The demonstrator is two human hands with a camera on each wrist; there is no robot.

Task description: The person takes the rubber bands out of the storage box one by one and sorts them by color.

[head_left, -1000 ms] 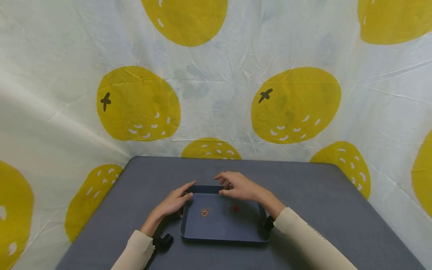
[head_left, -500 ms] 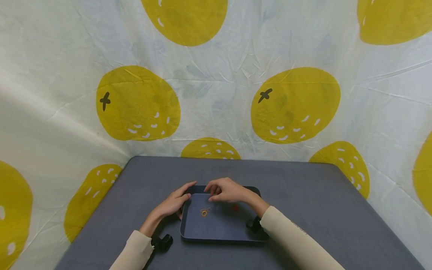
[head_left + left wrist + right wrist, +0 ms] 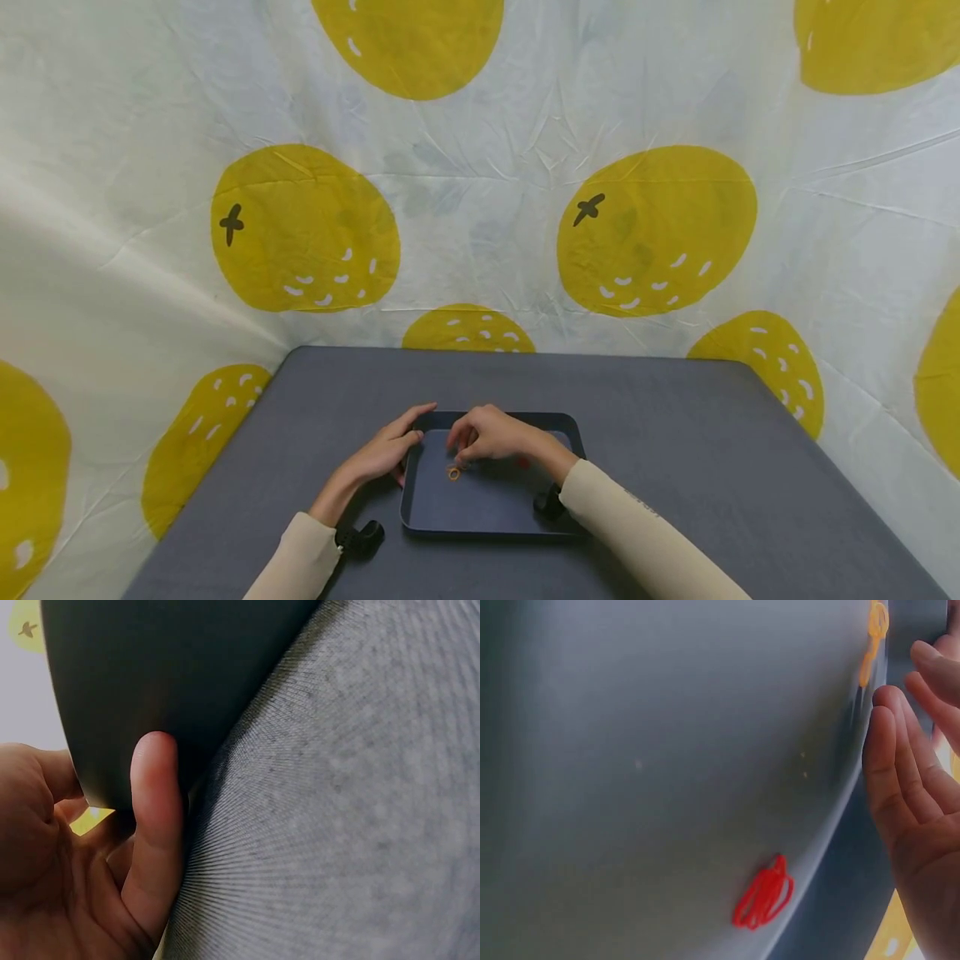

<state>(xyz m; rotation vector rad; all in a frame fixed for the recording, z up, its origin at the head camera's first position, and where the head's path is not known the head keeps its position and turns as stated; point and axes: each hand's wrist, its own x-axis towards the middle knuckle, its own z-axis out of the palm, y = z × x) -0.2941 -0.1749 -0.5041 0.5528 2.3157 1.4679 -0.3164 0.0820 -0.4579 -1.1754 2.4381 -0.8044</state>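
A shallow dark tray [image 3: 495, 532] lies on the grey table. My left hand [image 3: 382, 454] holds its left wall near the far corner; the thumb comes over the rim, and in the left wrist view a finger [image 3: 156, 817] lies against the outer wall. My right hand [image 3: 491, 435] hovers over the tray just behind the orange rubber bands [image 3: 453, 473], fingers bent downward. In the right wrist view nothing shows between its thumb and fingers [image 3: 885, 750], and the orange bands [image 3: 868, 656] lie close beyond the fingertips. A red bundle of thin loops [image 3: 763, 896] sits farther right, partly hidden by the right wrist in the head view.
The grey table [image 3: 675, 467] stretches around the tray on all sides. Behind it hangs a pale cloth [image 3: 480, 217] printed with yellow fruit. Black wrist cameras are strapped to both forearms, the right one [image 3: 551, 503] above the tray's near right part.
My right hand has moved left and down toward the orange rubber bands, its fingers drawing closer to the tray floor. My left hand has stayed on the tray wall.
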